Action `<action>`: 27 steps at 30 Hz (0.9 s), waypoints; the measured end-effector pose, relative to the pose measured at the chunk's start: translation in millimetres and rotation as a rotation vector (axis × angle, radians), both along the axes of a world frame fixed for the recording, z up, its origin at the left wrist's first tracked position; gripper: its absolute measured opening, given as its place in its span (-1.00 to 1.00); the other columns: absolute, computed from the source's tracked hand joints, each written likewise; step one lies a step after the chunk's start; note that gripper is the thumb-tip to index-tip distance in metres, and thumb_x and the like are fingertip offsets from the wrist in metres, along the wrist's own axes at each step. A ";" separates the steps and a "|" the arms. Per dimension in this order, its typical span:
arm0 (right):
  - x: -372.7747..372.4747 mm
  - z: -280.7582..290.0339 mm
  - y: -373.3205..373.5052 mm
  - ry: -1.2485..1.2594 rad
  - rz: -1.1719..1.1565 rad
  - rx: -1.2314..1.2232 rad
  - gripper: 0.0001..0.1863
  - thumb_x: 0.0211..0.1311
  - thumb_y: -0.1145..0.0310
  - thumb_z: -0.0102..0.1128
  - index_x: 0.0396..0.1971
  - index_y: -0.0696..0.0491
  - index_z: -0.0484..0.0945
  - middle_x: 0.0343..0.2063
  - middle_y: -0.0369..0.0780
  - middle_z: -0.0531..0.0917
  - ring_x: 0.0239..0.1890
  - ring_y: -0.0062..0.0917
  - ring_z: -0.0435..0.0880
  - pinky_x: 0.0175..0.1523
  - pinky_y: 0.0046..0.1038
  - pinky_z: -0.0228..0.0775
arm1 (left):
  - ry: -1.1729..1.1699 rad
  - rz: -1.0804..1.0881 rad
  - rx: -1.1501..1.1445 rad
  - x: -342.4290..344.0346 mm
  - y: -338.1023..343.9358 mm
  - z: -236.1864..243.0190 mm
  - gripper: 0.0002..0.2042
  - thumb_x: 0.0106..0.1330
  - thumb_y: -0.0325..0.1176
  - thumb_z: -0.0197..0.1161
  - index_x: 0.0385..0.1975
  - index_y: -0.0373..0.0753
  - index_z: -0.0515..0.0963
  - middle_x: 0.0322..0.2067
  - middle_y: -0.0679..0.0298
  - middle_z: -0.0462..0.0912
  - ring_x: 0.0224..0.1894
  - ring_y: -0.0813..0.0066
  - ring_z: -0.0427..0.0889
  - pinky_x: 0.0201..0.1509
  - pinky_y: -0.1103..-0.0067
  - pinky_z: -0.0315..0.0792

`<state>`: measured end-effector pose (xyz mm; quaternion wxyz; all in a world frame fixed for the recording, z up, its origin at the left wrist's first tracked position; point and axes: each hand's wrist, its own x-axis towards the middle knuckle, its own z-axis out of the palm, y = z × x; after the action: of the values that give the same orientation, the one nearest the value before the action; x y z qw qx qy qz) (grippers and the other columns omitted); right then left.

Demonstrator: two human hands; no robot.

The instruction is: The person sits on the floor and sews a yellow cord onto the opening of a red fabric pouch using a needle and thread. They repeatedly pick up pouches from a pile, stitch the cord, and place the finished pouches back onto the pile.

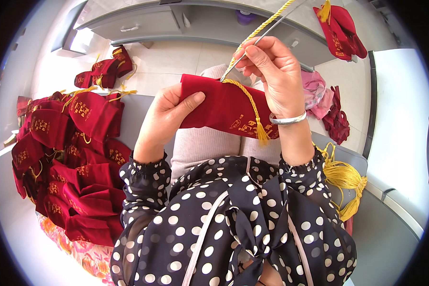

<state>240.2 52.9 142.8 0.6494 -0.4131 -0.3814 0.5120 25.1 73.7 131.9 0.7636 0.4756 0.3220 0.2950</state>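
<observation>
A dark red velvet pouch (212, 107) with gold lettering lies sideways over my lap. My left hand (164, 114) grips its left end, thumb on top. Between thumb and fingers of my right hand (279, 71) is a long thin metal rod (287, 16). Its lower tip meets the pouch's upper edge; whether it passes inside is hidden. A twisted yellow cord (276, 14) runs beside the rod down to that same spot. From there a cord length curves over the pouch front and ends in a yellow tassel (262, 135).
Many similar red pouches (88, 178) are heaped at my left. A few more pouches (105, 69) lie on the tiled floor ahead. Yellow tasselled cords (343, 178) hang at my right. A grey drawer cabinet (133, 29) stands ahead, with red pouches (341, 33) at far right.
</observation>
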 end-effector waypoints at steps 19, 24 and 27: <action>-8.9 -25.2 -6.8 -0.125 0.136 -0.201 -0.90 0.19 0.44 0.23 -0.38 0.14 0.52 -0.43 -0.31 0.64 -0.42 -0.73 0.58 -0.27 -0.70 0.42 | 0.038 0.014 -0.101 0.7 -11.1 -25.2 -0.82 0.34 -0.44 0.12 -0.13 -0.34 0.55 -0.27 0.31 0.65 -0.25 0.62 0.62 -0.14 0.66 0.50; -19.3 -35.7 -15.7 -0.393 0.162 -0.167 -0.91 0.16 0.45 0.26 -0.40 0.13 0.54 -0.44 -0.39 0.58 -0.41 -0.76 0.53 -0.23 -0.70 0.38 | 0.134 -0.027 0.030 3.1 -10.7 -31.1 -0.79 0.27 -0.47 0.21 -0.12 -0.33 0.54 -0.27 0.33 0.65 -0.24 0.66 0.59 -0.12 0.67 0.49; -17.7 -40.0 -16.1 -0.622 0.111 -0.083 -0.86 0.10 0.35 0.31 -0.36 0.05 0.61 -0.36 -0.34 0.56 -0.37 -0.69 0.53 -0.22 -0.63 0.38 | 0.239 0.014 0.152 6.3 -15.9 -41.8 -0.74 0.19 -0.49 0.29 -0.11 -0.33 0.53 -0.29 0.34 0.65 -0.27 0.67 0.57 -0.14 0.68 0.49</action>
<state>222.5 36.9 102.8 0.4550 -0.5546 -0.5625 0.4110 31.4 57.8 90.1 0.6796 0.5614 0.3908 0.2650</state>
